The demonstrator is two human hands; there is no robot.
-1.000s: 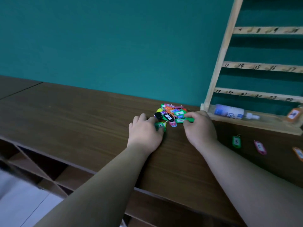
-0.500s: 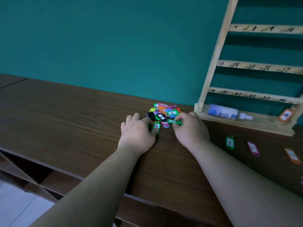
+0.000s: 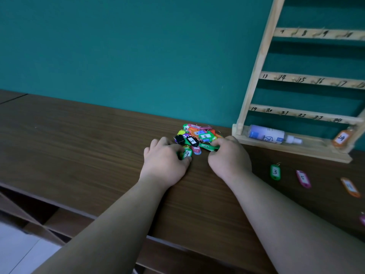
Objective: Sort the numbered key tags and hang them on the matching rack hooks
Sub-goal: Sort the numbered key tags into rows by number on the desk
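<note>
A heap of coloured key tags (image 3: pixel 198 135) lies on the brown table (image 3: pixel 79 147) by the teal wall. My left hand (image 3: pixel 165 165) pinches a green tag marked 9 (image 3: pixel 187 153) at the heap's near edge. My right hand (image 3: pixel 229 159) pinches another green tag (image 3: pixel 208 147) just right of it. The wooden rack (image 3: pixel 262 56) with numbered hook rails stands at the right. An orange tag 24 (image 3: pixel 341 138) hangs at its lower right.
A white bottle (image 3: pixel 270 134) lies on the rack's base. Single tags lie on the table to the right: green 3 (image 3: pixel 275 172), pink (image 3: pixel 303 178), orange (image 3: pixel 350 187). Open shelf compartments (image 3: pixel 35 212) sit below the table's front edge.
Both hands stay at the heap's near edge; each has drawn its green tag slightly toward me. The camera has shifted, bringing more of the rack into view.
</note>
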